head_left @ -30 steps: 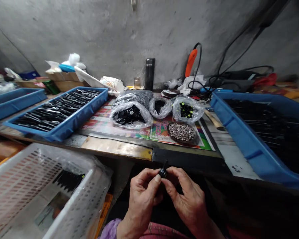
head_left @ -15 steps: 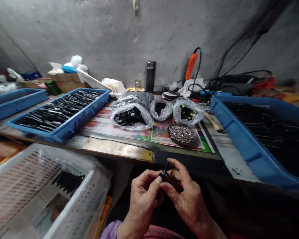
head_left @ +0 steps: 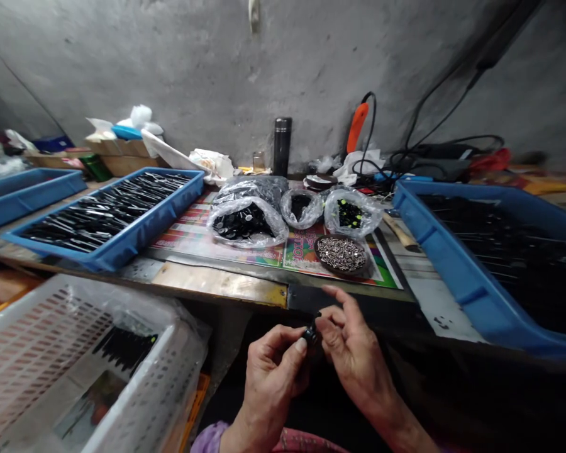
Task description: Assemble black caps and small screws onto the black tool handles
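Note:
My left hand [head_left: 274,371] pinches a small black part [head_left: 310,334] between thumb and forefinger, low in front of the bench edge. Its exact kind is too small to make out. My right hand [head_left: 353,352] is at the upper end of the same part, thumb and a bent finger closed about it, forefinger raised and stretched out. On the bench beyond lie a round dish of small metal screws or rivets [head_left: 342,257], a bag of black discs [head_left: 245,221], a bag of small black pieces [head_left: 300,207] and a bag of black and yellow-green pieces [head_left: 351,214].
Blue trays [head_left: 146,233] of black strips stand left; another blue tray [head_left: 457,283] of dark parts stands right. Below left, a white basket [head_left: 170,352] holds black pieces. At the wall are a dark flask [head_left: 282,148] and an orange-handled corded tool [head_left: 357,128].
My right thumb and fingers have shifted up to the part's upper end, and the forefinger has lifted. My left hand keeps its pinch. The view has shifted slightly.

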The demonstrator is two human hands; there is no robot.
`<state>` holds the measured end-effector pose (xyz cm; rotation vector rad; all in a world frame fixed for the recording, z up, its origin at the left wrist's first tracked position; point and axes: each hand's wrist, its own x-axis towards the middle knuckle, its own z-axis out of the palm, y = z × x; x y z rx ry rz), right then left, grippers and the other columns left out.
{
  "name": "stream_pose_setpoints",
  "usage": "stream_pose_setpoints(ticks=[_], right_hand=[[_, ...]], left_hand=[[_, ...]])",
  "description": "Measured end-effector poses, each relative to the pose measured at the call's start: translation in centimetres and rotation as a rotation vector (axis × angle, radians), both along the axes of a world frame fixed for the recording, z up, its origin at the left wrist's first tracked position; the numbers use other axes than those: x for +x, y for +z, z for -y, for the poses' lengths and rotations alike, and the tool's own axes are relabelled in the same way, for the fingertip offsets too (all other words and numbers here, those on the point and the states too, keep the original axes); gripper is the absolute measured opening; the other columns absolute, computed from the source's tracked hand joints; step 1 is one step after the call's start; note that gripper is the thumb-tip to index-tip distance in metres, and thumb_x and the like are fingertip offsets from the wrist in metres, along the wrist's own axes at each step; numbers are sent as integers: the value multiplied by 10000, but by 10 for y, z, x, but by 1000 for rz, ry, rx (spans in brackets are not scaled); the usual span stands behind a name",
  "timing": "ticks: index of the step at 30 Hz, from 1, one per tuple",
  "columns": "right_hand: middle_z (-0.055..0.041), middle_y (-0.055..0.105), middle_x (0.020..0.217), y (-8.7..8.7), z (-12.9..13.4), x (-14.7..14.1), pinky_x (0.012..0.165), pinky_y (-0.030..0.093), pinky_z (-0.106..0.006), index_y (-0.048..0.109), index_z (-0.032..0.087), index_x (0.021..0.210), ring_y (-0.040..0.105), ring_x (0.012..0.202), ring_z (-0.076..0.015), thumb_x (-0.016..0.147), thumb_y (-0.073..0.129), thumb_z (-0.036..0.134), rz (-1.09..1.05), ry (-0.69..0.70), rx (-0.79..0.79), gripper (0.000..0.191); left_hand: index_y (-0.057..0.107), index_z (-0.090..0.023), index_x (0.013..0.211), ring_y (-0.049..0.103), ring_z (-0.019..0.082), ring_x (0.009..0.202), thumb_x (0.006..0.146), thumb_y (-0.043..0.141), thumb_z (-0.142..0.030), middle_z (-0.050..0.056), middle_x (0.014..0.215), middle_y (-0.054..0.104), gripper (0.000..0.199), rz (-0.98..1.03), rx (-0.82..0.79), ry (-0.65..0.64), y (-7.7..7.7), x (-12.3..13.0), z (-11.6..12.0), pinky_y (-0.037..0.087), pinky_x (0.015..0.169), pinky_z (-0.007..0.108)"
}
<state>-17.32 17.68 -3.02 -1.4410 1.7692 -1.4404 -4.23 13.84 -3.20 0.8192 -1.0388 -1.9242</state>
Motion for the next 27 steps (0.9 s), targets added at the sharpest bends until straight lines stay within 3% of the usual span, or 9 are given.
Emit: stream_pose_setpoints(ticks=[5, 11, 23, 27], right_hand=[[25, 569, 748, 3, 0, 2, 420, 465, -172, 364, 142, 1376, 543, 440, -99, 940, 507, 493, -55, 70, -10, 578], [-8, 593, 832, 3, -1, 2, 496, 513, -176, 382, 162, 1346, 596, 522, -107, 969, 460, 466, -53, 8, -53, 490], [3, 572, 831, 1, -2, 5, 436, 472, -188, 386, 169, 1363, 525, 450, -89, 941, 518, 487, -102, 24, -5, 545], [18, 569, 829, 2, 0, 0, 464, 486, -180, 404, 198, 1296, 541, 472, -86, 966, 494, 461, -60, -42, -83, 431]], left_hand=[[701, -115, 842, 361, 20, 402, 757, 775, -404, -51, 530, 498, 310, -1, 9, 7, -1, 1, 1, 286, 391, 141], [705, -113, 823, 366, 26, 395, 746, 780, -417, -52, 510, 488, 322, 18, -6, 8, 0, 1, 0, 279, 382, 143], [708, -124, 826, 351, 25, 395, 729, 786, -442, -59, 501, 459, 342, 13, -3, 17, 0, 1, -1, 273, 389, 146], [697, -123, 821, 373, 25, 395, 740, 780, -421, -26, 563, 547, 320, 37, -16, 20, 1, 2, 0, 273, 382, 150]])
